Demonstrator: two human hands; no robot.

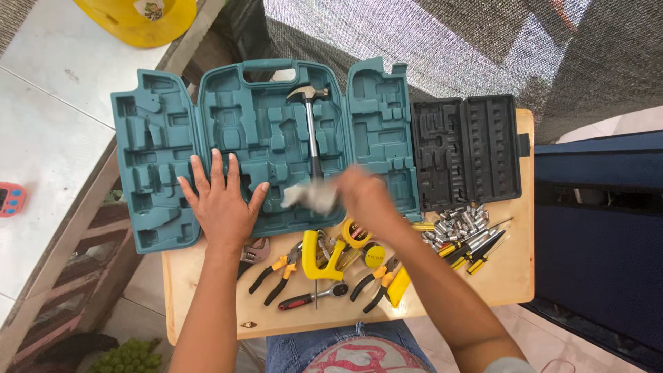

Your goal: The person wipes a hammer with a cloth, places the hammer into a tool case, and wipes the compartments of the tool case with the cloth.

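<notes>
While the left hand (222, 200) lies flat, fingers spread, on the teal case (159, 145), the right hand (364, 195) grips a blurred cloth (309, 196); only the hammer (312, 128) is seated, other tools (324, 266) remain at lower centre.

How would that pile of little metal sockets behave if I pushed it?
The sockets lie loose in a heap on the wooden table, so they would probably scatter. They look round, so some may roll toward the edge. Being shiny metal, they are likely slippery and heavy for their size.
</notes>
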